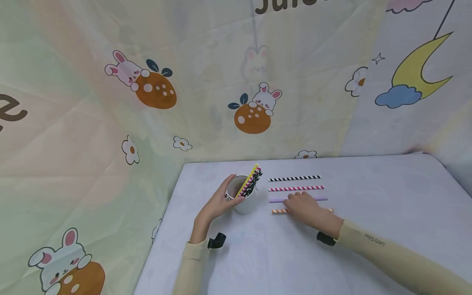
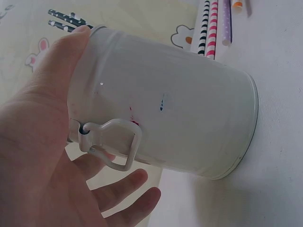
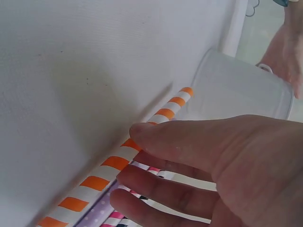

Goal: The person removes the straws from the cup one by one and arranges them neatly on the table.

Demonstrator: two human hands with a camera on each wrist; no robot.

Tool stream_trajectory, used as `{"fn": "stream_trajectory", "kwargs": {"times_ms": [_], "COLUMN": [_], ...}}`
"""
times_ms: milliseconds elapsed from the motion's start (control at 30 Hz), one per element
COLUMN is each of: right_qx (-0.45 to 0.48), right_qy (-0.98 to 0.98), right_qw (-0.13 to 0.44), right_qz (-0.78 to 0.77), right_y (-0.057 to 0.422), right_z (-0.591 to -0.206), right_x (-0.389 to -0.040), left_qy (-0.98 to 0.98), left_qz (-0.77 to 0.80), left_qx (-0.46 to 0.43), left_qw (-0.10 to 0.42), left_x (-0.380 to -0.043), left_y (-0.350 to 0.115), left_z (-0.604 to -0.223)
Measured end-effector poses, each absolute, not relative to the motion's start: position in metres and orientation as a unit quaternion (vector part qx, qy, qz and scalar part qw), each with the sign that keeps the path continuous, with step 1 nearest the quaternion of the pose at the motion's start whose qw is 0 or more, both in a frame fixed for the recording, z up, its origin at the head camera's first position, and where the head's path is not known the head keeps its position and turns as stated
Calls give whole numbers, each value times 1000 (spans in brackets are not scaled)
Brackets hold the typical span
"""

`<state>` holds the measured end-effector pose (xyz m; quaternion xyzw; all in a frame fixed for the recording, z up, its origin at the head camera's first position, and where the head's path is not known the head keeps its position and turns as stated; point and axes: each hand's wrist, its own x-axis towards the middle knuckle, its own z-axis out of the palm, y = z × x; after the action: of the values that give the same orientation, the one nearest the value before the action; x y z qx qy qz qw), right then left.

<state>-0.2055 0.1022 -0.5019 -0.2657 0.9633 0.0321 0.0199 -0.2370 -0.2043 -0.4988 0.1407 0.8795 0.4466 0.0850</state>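
A small white metal bucket [image 1: 245, 208] stands on the table, with several patterned paper straws [image 1: 252, 181] leaning inside it. My left hand [image 1: 216, 203] holds the bucket by its rim, thumb on the near side and fingers around the far side. In the left wrist view, a wire handle [image 2: 136, 146] hangs at the bucket's side. My right hand [image 1: 307, 209] pinches an orange-and-white striped straw [image 3: 113, 163] between thumb and fingers, low over the table. Just beyond it lies a purple dotted straw [image 1: 320, 198], partly covered by the right hand in the head view.
Farther back, a red-and-white striped straw [image 1: 296, 189] and a black-and-white striped straw [image 1: 295, 178] lie roughly parallel to the others. A white cloth [image 1: 387, 196] covers the table. Behind and to the left hangs a printed fabric backdrop [image 1: 206, 82].
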Motion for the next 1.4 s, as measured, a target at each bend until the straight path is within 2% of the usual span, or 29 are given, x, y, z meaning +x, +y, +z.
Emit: {"fn": "stream_trajectory", "kwargs": {"times_ms": [667, 1033, 1400], "right_qx": [-266, -250, -248], "right_qy": [963, 967, 968], "right_qw": [18, 43, 42], "right_qz": [24, 16, -6], "right_y": [100, 99, 101], "right_z": [-511, -512, -510], "right_x": [-206, -208, -207], "left_qy": [881, 883, 881], "left_qz": [445, 440, 445], "left_qx": [138, 135, 136], "left_qw": [88, 89, 84], "left_x": [-237, -237, -237], "left_y": [-205, -204, -204], "left_z": [-501, -500, -498]}}
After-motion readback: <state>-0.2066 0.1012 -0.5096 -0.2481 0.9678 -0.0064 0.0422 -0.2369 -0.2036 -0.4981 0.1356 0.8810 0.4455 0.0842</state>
